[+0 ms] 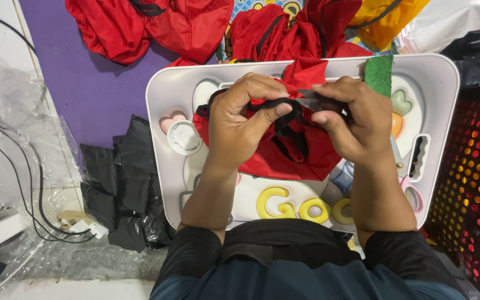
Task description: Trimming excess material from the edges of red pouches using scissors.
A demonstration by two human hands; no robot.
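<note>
A red fabric bag (293, 155) with black straps lies on a white lap tray (162, 89). My left hand (243, 119) pinches a black strap (278, 105) of the bag between thumb and fingers. My right hand (354, 119) grips the same strap from the right and also holds a small dark metal tool (311, 98), possibly scissors, pointed at the strap. Both hands hover close together over the bag's upper part.
More red bags (145, 25) and a yellow one (387, 19) lie beyond the tray on a purple mat (93, 89). A green strip (379, 72) rests on the tray's top right. Black plastic (120, 189), clear wrap and cables sit left; a perforated red-lit surface (473, 178) sits right.
</note>
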